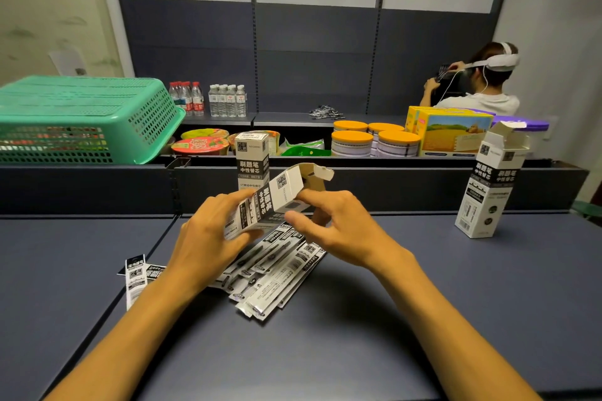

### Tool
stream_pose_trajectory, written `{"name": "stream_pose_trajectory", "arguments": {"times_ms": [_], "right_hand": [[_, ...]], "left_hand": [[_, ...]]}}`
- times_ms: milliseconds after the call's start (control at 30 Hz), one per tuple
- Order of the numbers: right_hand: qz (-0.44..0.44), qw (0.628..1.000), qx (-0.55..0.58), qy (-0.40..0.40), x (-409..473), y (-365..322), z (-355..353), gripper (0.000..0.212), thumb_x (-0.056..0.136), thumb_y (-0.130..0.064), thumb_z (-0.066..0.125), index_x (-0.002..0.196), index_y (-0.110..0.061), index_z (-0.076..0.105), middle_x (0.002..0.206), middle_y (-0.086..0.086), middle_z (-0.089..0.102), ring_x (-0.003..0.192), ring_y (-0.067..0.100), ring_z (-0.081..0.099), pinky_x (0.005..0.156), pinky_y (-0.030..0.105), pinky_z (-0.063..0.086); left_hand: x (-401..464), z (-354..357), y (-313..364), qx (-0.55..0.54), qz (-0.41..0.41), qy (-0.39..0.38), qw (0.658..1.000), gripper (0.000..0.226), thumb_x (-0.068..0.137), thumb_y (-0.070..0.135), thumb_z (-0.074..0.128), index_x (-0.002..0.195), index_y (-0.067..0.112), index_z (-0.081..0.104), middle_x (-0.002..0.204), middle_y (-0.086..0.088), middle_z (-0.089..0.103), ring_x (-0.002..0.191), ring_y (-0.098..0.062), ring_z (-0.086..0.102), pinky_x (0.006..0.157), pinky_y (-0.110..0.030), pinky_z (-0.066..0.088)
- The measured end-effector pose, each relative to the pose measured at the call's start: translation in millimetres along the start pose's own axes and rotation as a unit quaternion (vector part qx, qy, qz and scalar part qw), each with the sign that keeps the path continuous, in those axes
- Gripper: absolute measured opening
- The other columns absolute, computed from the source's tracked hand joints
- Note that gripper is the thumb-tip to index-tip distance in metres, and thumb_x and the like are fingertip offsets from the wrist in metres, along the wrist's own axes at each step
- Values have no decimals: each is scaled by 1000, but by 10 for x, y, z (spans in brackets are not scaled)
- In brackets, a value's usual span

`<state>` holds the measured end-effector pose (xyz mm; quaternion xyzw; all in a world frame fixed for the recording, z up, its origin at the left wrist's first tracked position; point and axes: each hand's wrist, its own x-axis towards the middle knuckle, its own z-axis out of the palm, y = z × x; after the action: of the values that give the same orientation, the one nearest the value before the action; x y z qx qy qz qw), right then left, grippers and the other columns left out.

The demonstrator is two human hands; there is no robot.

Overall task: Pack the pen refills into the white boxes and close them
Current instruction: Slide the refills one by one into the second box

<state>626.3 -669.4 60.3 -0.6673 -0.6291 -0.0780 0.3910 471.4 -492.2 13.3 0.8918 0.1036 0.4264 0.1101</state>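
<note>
While the person's left hand [208, 238] gripped a tilted white box [272, 202] with fingers curled round its lower part, the right hand [329, 225] was at the box's other side, fingers loosely bent and touching it; whether it truly held the box could not be told. The held box's top flap [317, 174] stood open, and its inside was not visible. Directly beneath the held box, a loose pile of packaged pen refills [277, 273] lay on the dark table [423, 303], with two more refill packets [136, 277] left of the pile, partly hidden by the left forearm. Just behind the held box stood a closed white box [252, 156], upright. Well to the right of the held box another white box [492, 182] stood with its flaps open, its contents unseen. Far left of the held box sat an upturned green basket [81, 117]. Behind the box, a lower shelf carried instant-noodle bowls [200, 143], orange-lidded tins [374, 142] and a yellow carton [452, 133]; water bottles [208, 99] stood further back. A person wearing a headset [482, 81] sat beyond, at the right.
</note>
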Motion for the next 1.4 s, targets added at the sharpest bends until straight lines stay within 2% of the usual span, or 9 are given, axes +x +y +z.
{"name": "stream_pose_trajectory", "arguments": {"times_ms": [67,233,400,567,733,833,1033,1267,1400], "right_hand": [[5,1000,7,-27,10,-29,4,52,89,-63,41,126,-33,63,121,-10,68,63,11,65,60,36,56],[14,998,-27,-55,70,-64,6,69,83,-72,35,127,-28,63,127,-11,65,69,-18,52,63,10,37],[21,996,-49,-72,62,-60,10,59,90,-65,43,137,-30,48,135,-9,59,77,-2,58,74,23,53],[-41,996,27,73,23,-34,-63,33,94,-50,45,120,-30,51,111,-6,66,72,12,63,62,28,55],[7,975,77,210,33,177,-205,24,97,-37,41,92,-22,59,80,-5,65,57,11,60,50,29,51],[110,986,5,129,16,452,-215,21,97,-32,50,86,-23,66,76,-11,66,66,7,61,63,37,56],[208,958,-107,-166,-87,756,-99,23,88,-41,67,106,-27,71,107,-7,68,94,7,61,88,39,55],[180,959,-44,-216,-66,599,-30,42,79,-41,78,118,-26,70,122,-12,60,95,-5,48,76,9,34],[165,958,-19,-233,-59,586,22,40,79,-35,79,116,-27,71,119,-14,61,103,-2,50,78,7,37]], "left_hand": [[0,-1,6,0,1,0,1000,73,75,27,81,134,36,39,111,0,62,98,-17,58,68,-45,57],[-1,-4,34,2,16,3,1000,71,74,26,81,132,32,42,110,-2,62,95,-18,60,64,-44,58],[14,-19,15,11,5,12,1000,74,73,21,84,132,34,42,112,1,62,96,-16,59,66,-43,57],[33,-43,9,-3,-8,17,1000,73,73,23,82,132,34,42,110,-3,63,95,-18,59,69,-42,58],[28,-61,-26,-8,-28,18,999,70,74,29,80,135,31,46,114,-2,62,97,-19,59,73,-43,57],[30,-63,-52,-4,-37,14,999,69,75,32,79,135,29,46,113,-2,62,97,-19,58,73,-45,57],[13,-52,-69,-9,-44,8,999,69,74,33,80,134,31,46,112,-1,62,96,-19,59,72,-46,57],[7,-55,-60,-18,-46,10,999,69,74,34,80,134,31,46,113,2,62,98,-18,59,74,-46,57],[9,-61,-19,-25,-50,12,998,69,74,33,80,134,30,48,108,14,55,96,-17,59,75,-45,56]]}}
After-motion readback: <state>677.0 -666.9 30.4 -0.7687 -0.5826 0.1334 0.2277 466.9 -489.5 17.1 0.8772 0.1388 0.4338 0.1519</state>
